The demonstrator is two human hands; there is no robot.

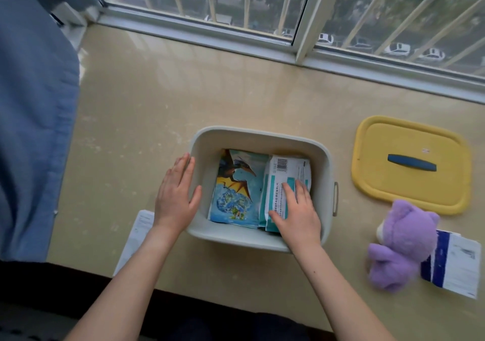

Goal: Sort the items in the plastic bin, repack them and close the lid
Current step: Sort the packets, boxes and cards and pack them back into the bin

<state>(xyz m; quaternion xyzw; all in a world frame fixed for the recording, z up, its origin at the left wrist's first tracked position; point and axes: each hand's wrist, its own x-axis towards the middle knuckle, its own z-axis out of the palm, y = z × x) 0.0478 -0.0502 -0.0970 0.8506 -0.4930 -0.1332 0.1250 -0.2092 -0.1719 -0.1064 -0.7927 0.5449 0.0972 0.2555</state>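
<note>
Head view shows the plastic bin (258, 141) on the sill, left hand (175, 196) flat against its outer wall, right hand (296, 209) pressing flat on a white-teal packet (286, 172) inside. Uneven packets, with the purple plush (401, 246) added, could keep the yellow lid (410, 164) from seating.

- A pale grey-white bin (258, 137) sits on a mottled beige counter (147, 109).
- Inside, a blue packet (236, 191) printed with an orange-winged pterosaur; beside it, a white pouch (283, 175) with teal bands and a black barcode.
- A yellow lid (409, 191) with a dark blue handle (412, 162).
- A purple plush toy (401, 243).
- A white envelope (454, 267) with navy stripes.
- A blue curtain (34, 120).
</note>
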